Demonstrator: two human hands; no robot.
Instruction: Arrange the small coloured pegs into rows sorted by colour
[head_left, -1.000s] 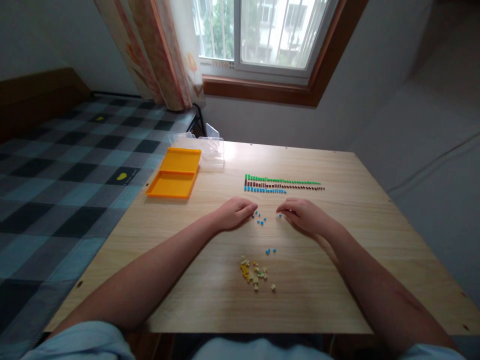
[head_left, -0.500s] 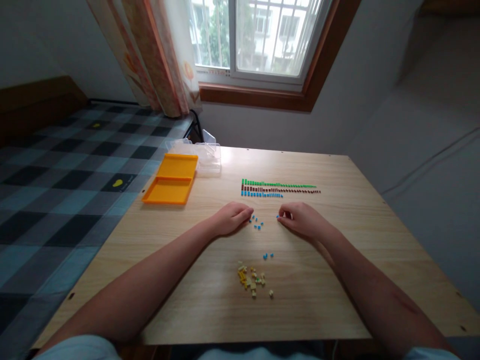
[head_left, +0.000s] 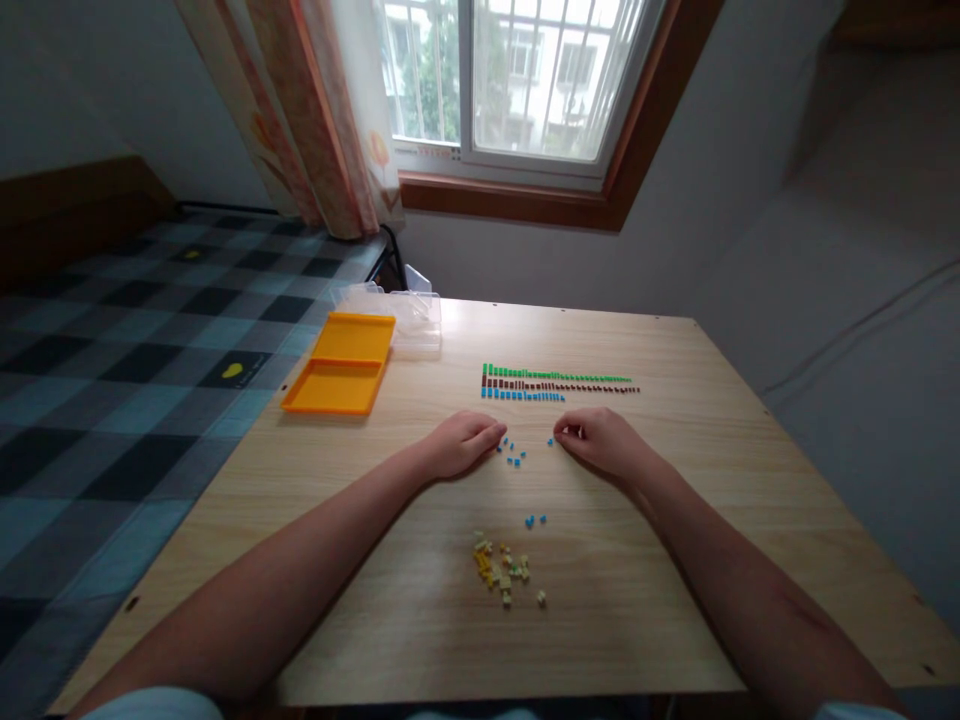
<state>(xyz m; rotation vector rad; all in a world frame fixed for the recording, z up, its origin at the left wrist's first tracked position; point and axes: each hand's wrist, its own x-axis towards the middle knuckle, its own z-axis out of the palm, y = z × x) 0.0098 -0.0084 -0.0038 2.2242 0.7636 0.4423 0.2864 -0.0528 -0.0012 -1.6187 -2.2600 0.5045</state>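
My left hand (head_left: 465, 444) rests on the table with fingers closed together, its tips beside a loose cluster of small blue toy bricks (head_left: 517, 462). Whether anything is inside those fingers is hidden. Across from it, my right hand (head_left: 596, 436) makes a pinch, and a small blue brick (head_left: 550, 441) shows right at its fingertips. Beyond both hands lie three rows of tiny bricks: a green row (head_left: 555, 375), a dark brown row (head_left: 555, 386) and a shorter blue row (head_left: 525, 396). Nearer to me are a few more blue bricks (head_left: 530, 521).
A pile of yellow and cream bricks (head_left: 501, 574) lies toward the table's near edge. An open orange case (head_left: 334, 400) and clear plastic boxes (head_left: 416, 330) stand at the back left of the wooden table (head_left: 615, 610). A bed (head_left: 150, 350) adjoins on the left.
The blue brick at my right fingertips has shifted slightly left and toward me. My left hand stays in place. The whole view has tilted up a little.
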